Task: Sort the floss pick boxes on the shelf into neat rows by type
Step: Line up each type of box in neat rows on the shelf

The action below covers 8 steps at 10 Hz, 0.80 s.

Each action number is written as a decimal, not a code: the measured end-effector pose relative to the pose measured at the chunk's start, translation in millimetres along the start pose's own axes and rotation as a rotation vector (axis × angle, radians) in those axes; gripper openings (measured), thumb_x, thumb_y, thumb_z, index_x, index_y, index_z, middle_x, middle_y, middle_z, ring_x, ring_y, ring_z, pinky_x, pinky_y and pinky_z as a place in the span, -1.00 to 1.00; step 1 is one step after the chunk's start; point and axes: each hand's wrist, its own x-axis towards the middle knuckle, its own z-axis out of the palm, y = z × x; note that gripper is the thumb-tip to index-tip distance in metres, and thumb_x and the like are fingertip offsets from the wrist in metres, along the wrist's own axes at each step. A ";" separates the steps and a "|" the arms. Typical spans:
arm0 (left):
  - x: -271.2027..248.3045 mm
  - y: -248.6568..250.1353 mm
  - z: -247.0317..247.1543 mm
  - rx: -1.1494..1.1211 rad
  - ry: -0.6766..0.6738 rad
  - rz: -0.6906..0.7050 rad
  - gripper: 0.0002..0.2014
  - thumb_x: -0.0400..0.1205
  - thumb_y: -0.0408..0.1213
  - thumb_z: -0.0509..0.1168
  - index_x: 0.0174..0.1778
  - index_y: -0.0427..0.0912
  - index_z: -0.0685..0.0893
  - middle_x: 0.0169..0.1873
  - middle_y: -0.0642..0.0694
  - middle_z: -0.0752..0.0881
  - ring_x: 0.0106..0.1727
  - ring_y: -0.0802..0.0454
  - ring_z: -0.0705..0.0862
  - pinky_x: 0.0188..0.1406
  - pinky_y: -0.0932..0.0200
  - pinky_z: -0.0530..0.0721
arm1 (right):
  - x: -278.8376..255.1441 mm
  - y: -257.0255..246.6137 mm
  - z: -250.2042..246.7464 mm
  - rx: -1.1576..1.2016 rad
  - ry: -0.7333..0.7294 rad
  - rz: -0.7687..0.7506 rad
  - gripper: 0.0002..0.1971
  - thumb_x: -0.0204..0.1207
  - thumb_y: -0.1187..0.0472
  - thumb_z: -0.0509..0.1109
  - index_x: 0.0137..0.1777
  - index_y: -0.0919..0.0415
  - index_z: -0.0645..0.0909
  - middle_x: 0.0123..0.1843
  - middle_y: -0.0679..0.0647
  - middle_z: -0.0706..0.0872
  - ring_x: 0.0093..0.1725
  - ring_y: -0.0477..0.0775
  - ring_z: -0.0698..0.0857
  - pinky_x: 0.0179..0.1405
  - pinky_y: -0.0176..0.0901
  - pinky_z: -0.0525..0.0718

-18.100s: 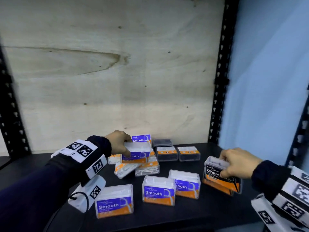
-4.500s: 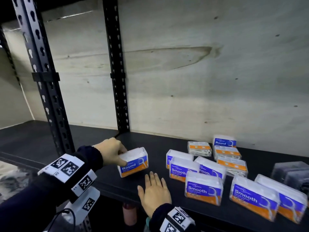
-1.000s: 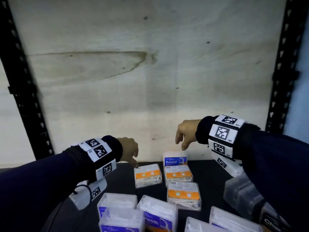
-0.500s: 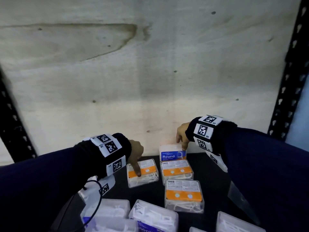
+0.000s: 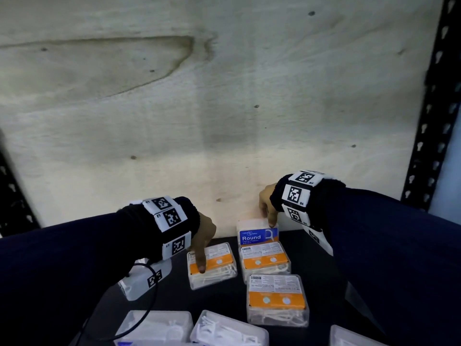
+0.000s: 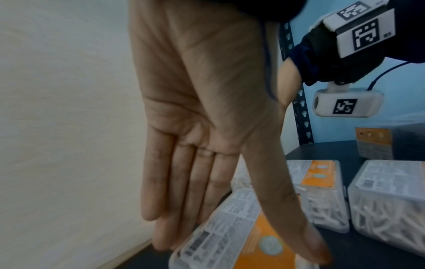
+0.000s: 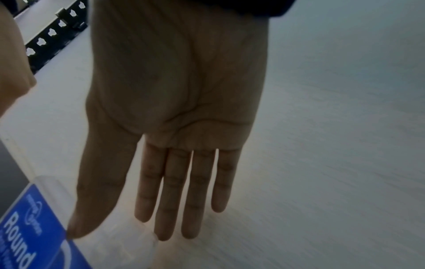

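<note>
Floss pick boxes of the Round type sit at the back of the shelf (image 5: 324, 245), close to the plywood back panel (image 5: 224, 121), and I am working them into one file running front to back. My left hand (image 5: 203, 236) reaches down with its fingers straight: the thumb presses on the orange label of the loose box (image 5: 212, 264), which lies flat and slightly skewed, just beside the column on its left, and the other fingers drop behind its far edge. I judge that this grip lets me slide and square it rather than lift it. My right hand (image 5: 268, 206) is also open, fingers extended, with the thumb tip touching the top front edge of the upright Round box (image 5: 258, 232), which stands against the back panel with its blue label facing me; that steadies it as the head of the row. Two flat boxes lie in front of it, the nearer one (image 5: 277, 299) and the middle one (image 5: 264, 258), label side up. Clear boxes at the front edge (image 5: 229, 330) belong, I think, to another type. The skewed box is not yet in line.
</note>
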 end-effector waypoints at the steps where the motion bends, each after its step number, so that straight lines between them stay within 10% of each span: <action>1: -0.8 6.7 -3.9 0.059 -0.006 0.016 -0.54 0.51 0.03 0.41 -0.55 -0.13 0.39 -0.81 -0.02 0.48 -0.55 0.11 0.34 -0.91 0.54 0.27 | 0.2 -1.0 1.5 -0.020 0.024 -0.005 -0.63 0.51 0.27 0.39 0.32 0.27 0.59 0.33 0.23 0.67 -0.04 0.08 0.50 0.04 -0.08 0.55; 4: -1.1 19.4 -10.9 0.113 -0.036 0.004 -0.48 0.57 0.00 0.34 -0.56 -0.21 0.32 -0.57 -0.04 0.36 -0.54 0.07 0.31 -0.56 0.30 0.26 | 5.9 0.7 1.5 -0.055 -0.088 -0.077 -0.59 0.43 0.26 0.49 0.28 0.32 0.62 -0.08 0.07 0.63 -0.08 0.02 0.54 -0.27 -0.44 0.57; 5: -6.2 16.5 -4.3 0.092 -0.038 -0.007 -0.52 0.61 -0.01 0.29 -0.51 -0.25 0.39 -0.53 -0.06 0.35 -0.51 0.05 0.29 -0.56 0.26 0.25 | 5.9 1.1 2.6 -0.033 -0.053 -0.055 -0.58 0.46 0.29 0.45 0.32 0.32 0.59 0.22 0.15 0.71 -0.11 0.00 0.56 0.01 -0.43 0.67; 6: -9.7 5.9 1.7 0.013 -0.052 -0.023 -0.60 0.67 -0.02 0.18 0.05 -0.35 0.62 -0.21 -0.18 0.53 -0.24 -0.10 0.42 -0.25 0.16 0.40 | 7.6 -0.6 5.5 -0.079 0.006 -0.014 -0.59 0.49 0.28 0.41 0.35 0.26 0.59 0.34 0.22 0.67 -0.01 0.04 0.54 0.28 -0.04 0.62; 8: -8.0 -25.3 5.8 -0.285 -0.010 -0.058 -0.59 0.76 -0.27 0.01 0.52 -0.33 0.37 0.27 -0.26 0.61 -0.14 0.03 0.49 -0.15 0.23 0.49 | 6.2 -0.3 7.9 -0.062 0.005 -0.032 -0.59 0.51 0.26 0.39 0.36 0.26 0.57 0.36 0.20 0.65 0.35 0.22 0.63 0.20 -0.16 0.63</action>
